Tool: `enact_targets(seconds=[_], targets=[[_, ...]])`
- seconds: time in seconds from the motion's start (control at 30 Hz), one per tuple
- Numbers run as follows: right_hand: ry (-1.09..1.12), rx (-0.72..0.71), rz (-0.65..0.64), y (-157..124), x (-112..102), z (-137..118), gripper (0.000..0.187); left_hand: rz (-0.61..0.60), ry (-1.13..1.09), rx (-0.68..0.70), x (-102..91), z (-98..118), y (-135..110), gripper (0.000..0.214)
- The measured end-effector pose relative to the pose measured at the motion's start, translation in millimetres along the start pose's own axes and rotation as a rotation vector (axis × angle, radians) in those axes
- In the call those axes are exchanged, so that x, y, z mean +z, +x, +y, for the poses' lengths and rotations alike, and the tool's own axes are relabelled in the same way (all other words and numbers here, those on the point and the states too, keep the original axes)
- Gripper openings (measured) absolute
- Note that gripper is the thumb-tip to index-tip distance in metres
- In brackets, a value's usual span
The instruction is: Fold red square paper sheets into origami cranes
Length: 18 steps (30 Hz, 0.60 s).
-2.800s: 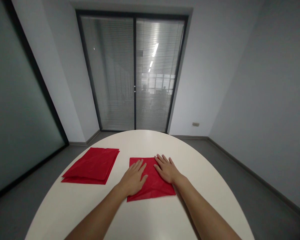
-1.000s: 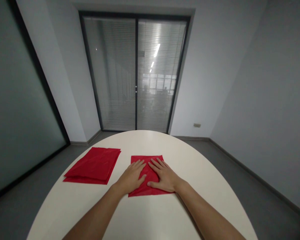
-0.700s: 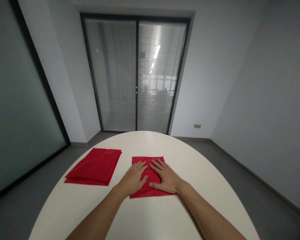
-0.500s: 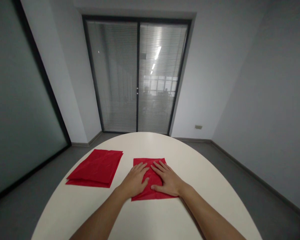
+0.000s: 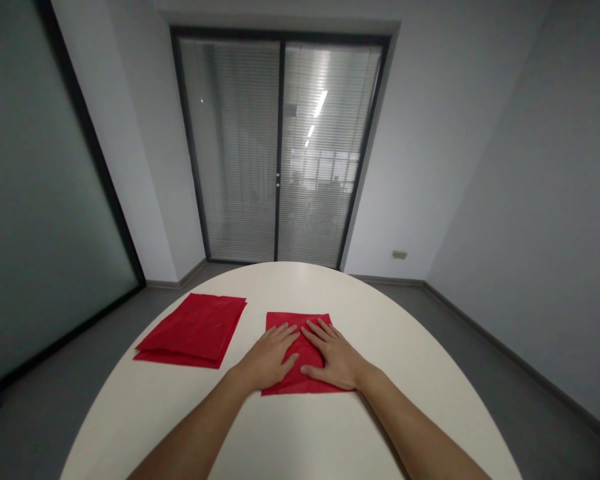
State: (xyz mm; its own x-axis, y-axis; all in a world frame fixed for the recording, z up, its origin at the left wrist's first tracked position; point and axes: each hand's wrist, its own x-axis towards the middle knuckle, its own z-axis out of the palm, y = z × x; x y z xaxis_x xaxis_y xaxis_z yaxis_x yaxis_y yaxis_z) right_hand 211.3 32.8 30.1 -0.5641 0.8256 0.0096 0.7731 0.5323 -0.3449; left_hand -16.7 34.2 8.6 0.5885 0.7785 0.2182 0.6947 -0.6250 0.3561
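A folded red cloth (image 5: 296, 323) lies on the white oval table (image 5: 300, 433) straight ahead of me. My left hand (image 5: 267, 360) rests flat on its left half with the fingers stretched out. My right hand (image 5: 334, 361) lies flat on the right half, fingers spread, thumb pointing inward. The two hands almost touch at the fingertips. Neither hand holds anything; both press down on the cloth.
A stack of folded red cloths (image 5: 194, 329) sits on the table to the left of my hands. Beyond the table's far edge is a glass double door with blinds (image 5: 280, 150). Grey floor surrounds the table, with walls on both sides.
My right hand has slid inward from the cloth's right part toward the left hand. The cloth now looks smaller and squarer than 2.8 s ago. The view has drifted slightly.
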Motion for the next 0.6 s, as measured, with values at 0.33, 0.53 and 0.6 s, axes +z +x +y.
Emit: enact_targets(seconds=[0.33,0.53,0.6], targets=[[0.025,-0.065,-0.004,-9.8,0.1,-3.9,0.086,0.047,-0.013,0.121,-12.5,-0.5,-7.1,0.043],[-0.018,-0.057,0.054,-7.2,-0.6,-0.1,0.081,-0.058,-0.016,0.113,-15.7,0.7,-10.8,0.071],[-0.004,-0.095,0.098,-7.4,-2.3,1.1,0.076,-0.057,-0.008,0.100,-14.2,-1.9,-10.5,0.072]])
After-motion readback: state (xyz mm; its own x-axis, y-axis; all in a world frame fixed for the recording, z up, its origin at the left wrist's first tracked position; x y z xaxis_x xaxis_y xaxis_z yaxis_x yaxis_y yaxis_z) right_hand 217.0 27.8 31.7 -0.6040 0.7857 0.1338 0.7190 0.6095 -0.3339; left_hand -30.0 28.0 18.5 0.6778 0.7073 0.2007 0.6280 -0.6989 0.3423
